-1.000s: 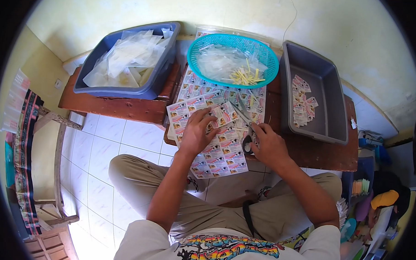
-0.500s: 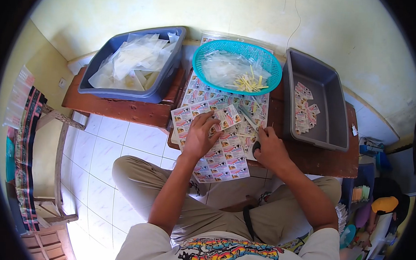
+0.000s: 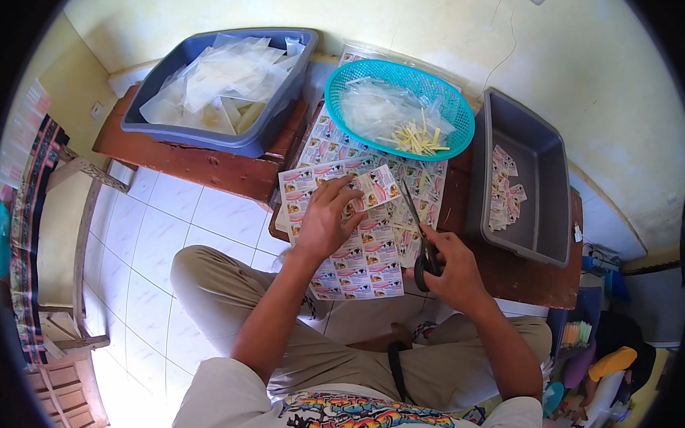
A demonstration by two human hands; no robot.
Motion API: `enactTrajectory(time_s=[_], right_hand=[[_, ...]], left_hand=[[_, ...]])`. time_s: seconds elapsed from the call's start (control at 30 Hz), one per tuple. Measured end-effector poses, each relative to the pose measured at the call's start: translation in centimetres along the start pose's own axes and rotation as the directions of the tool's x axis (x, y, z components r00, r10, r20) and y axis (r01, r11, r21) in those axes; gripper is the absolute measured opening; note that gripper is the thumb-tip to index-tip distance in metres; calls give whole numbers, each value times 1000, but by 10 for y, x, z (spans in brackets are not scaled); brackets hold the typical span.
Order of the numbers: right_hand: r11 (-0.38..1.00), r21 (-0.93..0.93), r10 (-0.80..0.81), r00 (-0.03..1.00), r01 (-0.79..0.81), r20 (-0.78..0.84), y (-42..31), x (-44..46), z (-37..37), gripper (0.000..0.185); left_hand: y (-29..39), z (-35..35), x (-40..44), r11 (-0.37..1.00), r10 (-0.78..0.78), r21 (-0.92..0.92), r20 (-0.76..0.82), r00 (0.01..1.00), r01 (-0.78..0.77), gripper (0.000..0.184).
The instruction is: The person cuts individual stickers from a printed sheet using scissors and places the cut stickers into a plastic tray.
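My left hand [image 3: 327,222] is closed on a short strip of printed labels [image 3: 380,187], its fingertips pressed on the paper. Under that hand lies a larger sheet of the same colourful labels [image 3: 355,278], hanging over the table's front edge. In my right hand [image 3: 455,272] is a pair of scissors [image 3: 429,256] with black handles. My fingers are wrapped round the handles, and the blades point away from me, just right of the strip's end. More printed sheets [image 3: 326,142] lie beneath, with loose paper pieces near the scissors.
A turquoise basket [image 3: 466,135] holds clear plastic bags and thin yellowish strips. To its right, a grey bin [image 3: 544,176] contains cut labels. A blue-grey bin [image 3: 266,140] full of plastic pouches stands at left on the reddish-brown wooden table [image 3: 186,159]. Another person [image 3: 616,359] is at far right.
The scissors have turned more upright in my right hand and their dark blades show clearly. My left hand still holds the strip in nearly the same place. The camera view has shifted slightly.
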State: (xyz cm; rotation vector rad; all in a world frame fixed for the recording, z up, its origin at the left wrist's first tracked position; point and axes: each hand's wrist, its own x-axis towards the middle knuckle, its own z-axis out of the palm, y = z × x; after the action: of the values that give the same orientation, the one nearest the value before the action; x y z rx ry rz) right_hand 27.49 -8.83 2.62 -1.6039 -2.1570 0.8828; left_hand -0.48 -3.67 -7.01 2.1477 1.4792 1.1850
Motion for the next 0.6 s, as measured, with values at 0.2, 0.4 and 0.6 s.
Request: enactTrajectory(time_s=[0.2, 0.4, 0.6], right_hand=[[984, 173, 19, 996, -33, 82, 7, 0, 8, 94], [822, 540, 47, 965, -184, 257, 12, 5, 14, 88], [757, 632, -25, 958, -169, 286, 12, 10, 16, 83]], left_hand=[[4, -3, 2, 1000, 4, 2, -23, 1000, -4, 42], [13, -10, 5, 999, 30, -32, -26, 999, -31, 44], [17, -11, 5, 996, 73, -40, -25, 997, -74, 46]])
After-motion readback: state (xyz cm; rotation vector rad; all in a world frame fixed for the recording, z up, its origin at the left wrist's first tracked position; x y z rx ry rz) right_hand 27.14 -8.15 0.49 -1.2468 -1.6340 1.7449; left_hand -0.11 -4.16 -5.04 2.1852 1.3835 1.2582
